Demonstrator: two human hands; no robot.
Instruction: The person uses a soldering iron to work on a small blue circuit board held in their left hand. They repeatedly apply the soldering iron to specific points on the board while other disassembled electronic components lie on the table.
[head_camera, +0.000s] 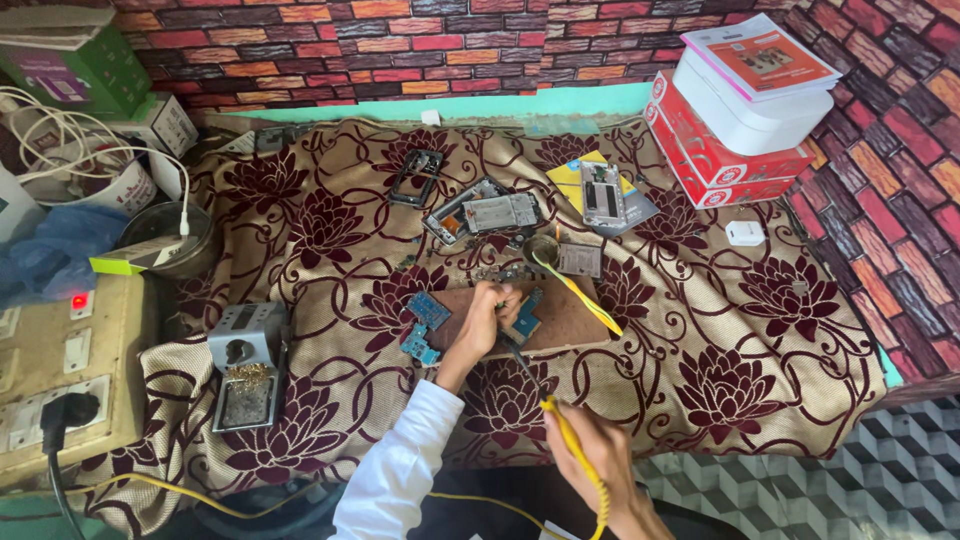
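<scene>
From the head camera, looking down: the left hand (482, 318) presses a small blue board (524, 320) flat on a brown mat (570, 322). Its fingers are curled closed over the board's left end, so part of the board is hidden. The right hand (590, 450) is closed around a yellow iron (556, 412). The dark tip points up and away from that hand, toward the board, and ends just beside the left fingers. I cannot tell if the tip touches the board.

To the left of the holding hand lie two more blue boards (424, 322), just off the mat's edge. Past the fingers, farther up the cloth (760, 330), sit a small round tin (541, 246) and open phone frames (486, 213). A metal stand (247, 365) is well off to the left.

To do this well, I think the left hand should keep the board still and flat. The fingers sit very close to the hot tip, so they should stay back from it. The right hand should hold steady and touch only one spot.
</scene>
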